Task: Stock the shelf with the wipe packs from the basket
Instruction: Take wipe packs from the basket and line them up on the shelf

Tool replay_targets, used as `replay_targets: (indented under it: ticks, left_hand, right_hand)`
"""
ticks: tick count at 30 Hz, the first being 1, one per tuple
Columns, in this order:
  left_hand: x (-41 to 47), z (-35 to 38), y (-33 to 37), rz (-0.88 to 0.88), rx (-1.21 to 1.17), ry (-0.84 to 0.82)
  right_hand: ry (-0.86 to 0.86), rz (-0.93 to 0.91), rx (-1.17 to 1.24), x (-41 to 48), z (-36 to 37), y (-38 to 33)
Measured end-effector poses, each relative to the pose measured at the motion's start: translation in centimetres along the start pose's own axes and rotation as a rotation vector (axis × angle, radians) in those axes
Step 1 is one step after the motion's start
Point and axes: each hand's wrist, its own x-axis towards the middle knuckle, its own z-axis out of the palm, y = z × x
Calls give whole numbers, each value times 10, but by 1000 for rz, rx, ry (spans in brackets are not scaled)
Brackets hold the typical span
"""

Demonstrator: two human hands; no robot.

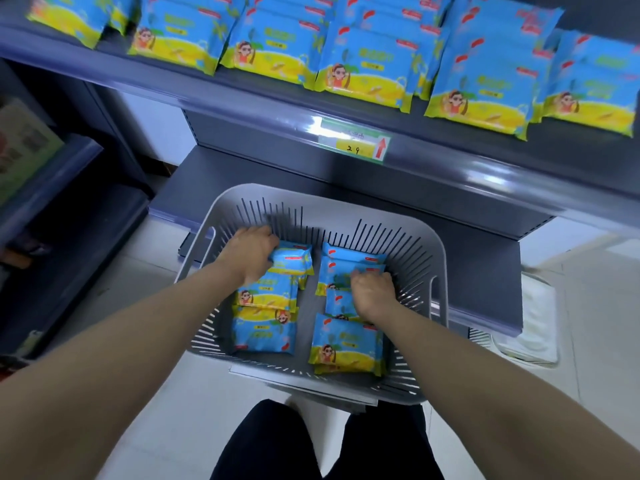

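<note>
A grey slatted basket stands on the floor below the shelf and holds several blue-and-yellow wipe packs in two columns. My left hand reaches into the far left of the basket and grips the top wipe pack of the left column. My right hand is in the right column, its fingers curled round a wipe pack there. More packs lie nearer me, one at the left and one at the right. The grey shelf above carries rows of the same wipe packs.
A price tag with a red arrow sits on the shelf's front rail. A lower grey shelf juts out behind the basket. Another dark rack stands at the left. White cloth-like items lie at the right. My legs are below the basket.
</note>
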Motion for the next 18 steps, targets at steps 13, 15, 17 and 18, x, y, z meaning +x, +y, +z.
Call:
replay_targets:
  ticks: [13,15,17,18]
  left_hand:
    - [4,-166,54,200,-119,37]
    - [11,-200,76,234,-181,81]
    - [19,-230,103,285,-213,131]
    - [23,-243,117,315,-231,156]
  right_hand:
    - [189,-147,69,-74,-200,77]
    - [226,-140,55,-92,-238,106]
    - [274,-117,29,-111,-270,140]
    - [303,-98,5,-120,-283,159]
